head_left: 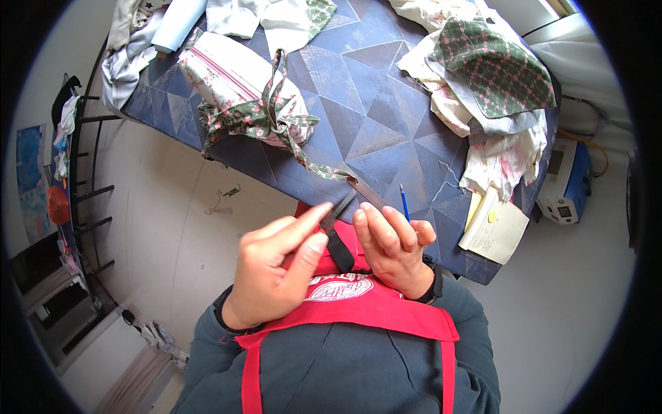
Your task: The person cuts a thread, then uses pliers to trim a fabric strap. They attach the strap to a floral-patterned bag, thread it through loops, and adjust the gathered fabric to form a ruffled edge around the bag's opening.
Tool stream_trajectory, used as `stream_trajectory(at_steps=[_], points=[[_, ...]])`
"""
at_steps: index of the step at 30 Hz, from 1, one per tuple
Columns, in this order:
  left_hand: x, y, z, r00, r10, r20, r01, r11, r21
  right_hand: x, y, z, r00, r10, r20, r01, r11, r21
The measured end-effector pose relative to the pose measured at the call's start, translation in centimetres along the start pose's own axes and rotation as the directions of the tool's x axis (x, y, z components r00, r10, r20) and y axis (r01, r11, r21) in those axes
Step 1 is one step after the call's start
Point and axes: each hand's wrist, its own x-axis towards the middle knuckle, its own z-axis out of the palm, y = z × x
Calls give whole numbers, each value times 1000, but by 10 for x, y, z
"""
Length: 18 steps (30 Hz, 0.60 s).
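Seen from above, a left hand [276, 269] pinches a narrow black item [330, 220] near the right hand [394, 254]; on a blue table [372, 103] lie a floral pouch [238, 63] (its zip [224, 74] pink) and green printed cloth [493, 69].

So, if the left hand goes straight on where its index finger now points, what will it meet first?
Past the black piece at its fingertips, the left hand would probably meet the brown strip first, just up and right; depth is unclear, so it could pass over or under.
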Motion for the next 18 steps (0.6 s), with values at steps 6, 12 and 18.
stream_trajectory(at_steps=[6, 12, 18], points=[[1, -8, -4, 998, -28, -64, 28, 1000, -4, 1, -2, -2, 999, 33, 18, -33, 999, 24], [0, -22, 1, 996, -41, -75, 37, 998, -54, 3, -1, 0, 986, 166, -4, -152, 913, 378], [2, -52, 14, 983, -178, -37, 169, 970, -173, -3, 13, 8, 900, 311, 304, -435, 642, 631]])
